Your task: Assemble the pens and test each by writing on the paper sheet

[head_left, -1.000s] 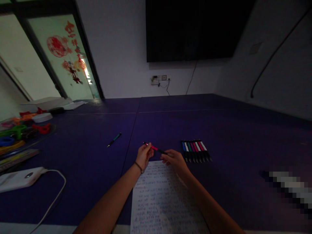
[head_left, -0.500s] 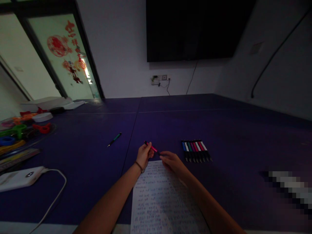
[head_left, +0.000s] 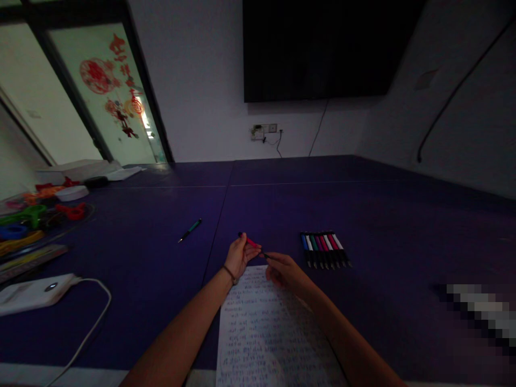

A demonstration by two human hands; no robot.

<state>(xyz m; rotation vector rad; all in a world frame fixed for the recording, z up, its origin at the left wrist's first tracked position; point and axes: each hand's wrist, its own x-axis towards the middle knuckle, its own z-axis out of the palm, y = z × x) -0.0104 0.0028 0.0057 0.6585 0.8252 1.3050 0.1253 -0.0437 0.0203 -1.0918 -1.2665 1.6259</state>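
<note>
A pink and black pen (head_left: pixel 252 243) slants between my two hands, above the far edge of a handwritten sheet of paper (head_left: pixel 258 328). My left hand (head_left: pixel 237 255) pinches its pink barrel, with the lower fingers stretched out beneath. At the dark lower end, the thumb and fingers of my right hand (head_left: pixel 285 270) are closed on the pen. Whether the dark end is still joined to the barrel is too small to tell. To the right lies a neat row of several coloured pens (head_left: pixel 324 250), tips toward me. A single teal and black pen (head_left: pixel 190 230) rests at the left.
On the left are a white power bank (head_left: pixel 36 294) with a white cable (head_left: pixel 97 317), a roll of white tape (head_left: pixel 71 193) and several colourful scissors (head_left: pixel 26 216). A blurred-out object (head_left: pixel 481 309) lies at right on the purple table (head_left: pixel 387 215). A dark screen (head_left: pixel 314 48) hangs on the wall.
The fingers of my left hand have spread out under the pen. My right hand has shifted slightly, its lower fingers curling more, and more of the pen's dark end shows.
</note>
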